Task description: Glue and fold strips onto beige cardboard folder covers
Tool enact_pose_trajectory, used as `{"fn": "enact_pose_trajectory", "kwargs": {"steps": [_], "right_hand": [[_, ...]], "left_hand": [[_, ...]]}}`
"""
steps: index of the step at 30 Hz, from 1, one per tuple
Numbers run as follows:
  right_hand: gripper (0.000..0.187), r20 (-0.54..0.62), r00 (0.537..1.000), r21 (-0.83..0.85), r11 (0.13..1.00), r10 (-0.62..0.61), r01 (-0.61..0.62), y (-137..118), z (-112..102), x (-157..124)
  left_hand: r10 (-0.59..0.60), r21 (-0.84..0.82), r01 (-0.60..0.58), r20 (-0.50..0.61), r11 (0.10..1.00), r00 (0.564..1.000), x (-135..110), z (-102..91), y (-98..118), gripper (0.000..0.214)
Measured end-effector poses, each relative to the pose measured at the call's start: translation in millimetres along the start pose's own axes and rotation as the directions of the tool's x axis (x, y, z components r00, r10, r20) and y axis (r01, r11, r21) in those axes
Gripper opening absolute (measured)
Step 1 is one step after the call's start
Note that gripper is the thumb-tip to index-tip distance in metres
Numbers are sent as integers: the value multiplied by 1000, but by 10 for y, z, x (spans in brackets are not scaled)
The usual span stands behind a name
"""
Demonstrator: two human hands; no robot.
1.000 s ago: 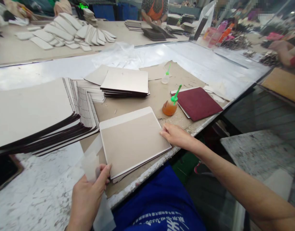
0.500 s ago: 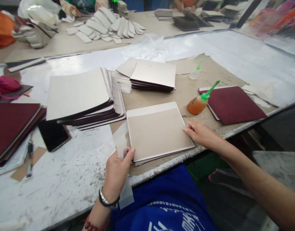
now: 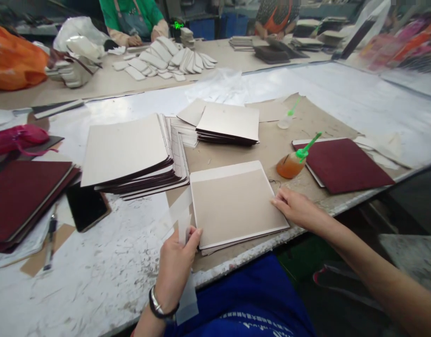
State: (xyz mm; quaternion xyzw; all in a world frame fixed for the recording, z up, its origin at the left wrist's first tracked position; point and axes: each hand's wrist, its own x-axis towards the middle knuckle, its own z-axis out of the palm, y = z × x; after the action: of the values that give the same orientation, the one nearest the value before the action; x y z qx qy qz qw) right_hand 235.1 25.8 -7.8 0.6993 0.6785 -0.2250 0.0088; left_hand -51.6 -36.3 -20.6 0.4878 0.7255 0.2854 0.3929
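Note:
A beige panel (image 3: 234, 206) with a white border lies near the table's front edge, other sheets showing under its lower edge. My right hand (image 3: 300, 206) has its fingers closed in a pinch at the panel's right edge. At the lower left edge, my left hand (image 3: 178, 257) is closed round a translucent strip (image 3: 188, 299), its thumb tip touching the panel. The strip hangs down past the table edge; its part inside the hand is hidden. To the right of the panel, a bottle of orange liquid (image 3: 289, 166) with a green nozzle leans over.
Pale, dark-edged panels (image 3: 127, 150) are stacked at left, with a smaller stack (image 3: 229, 121) behind. Maroon covers (image 3: 349, 164) lie right, others (image 3: 26, 201) far left beside a phone (image 3: 87, 206) and pen (image 3: 51, 238). Co-workers (image 3: 133, 21) sit across, behind pale pieces (image 3: 155, 58).
The view has tilted up a little, so everything sits lower and more of the co-workers shows. Both hands keep their places at the panel's edges.

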Motion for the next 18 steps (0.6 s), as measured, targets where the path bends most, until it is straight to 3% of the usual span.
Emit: {"fn": "enact_pose_trajectory", "kwargs": {"steps": [9, 18], "right_hand": [[14, -14, 999, 31, 999, 31, -31, -70, -66, -52], [13, 4, 1000, 1, 1000, 31, -31, -92, -60, -69]], "left_hand": [[-119, 48, 119, 1, 992, 993, 26, -7, -40, 50], [-116, 101, 117, -18, 988, 993, 1, -14, 20, 47]]}}
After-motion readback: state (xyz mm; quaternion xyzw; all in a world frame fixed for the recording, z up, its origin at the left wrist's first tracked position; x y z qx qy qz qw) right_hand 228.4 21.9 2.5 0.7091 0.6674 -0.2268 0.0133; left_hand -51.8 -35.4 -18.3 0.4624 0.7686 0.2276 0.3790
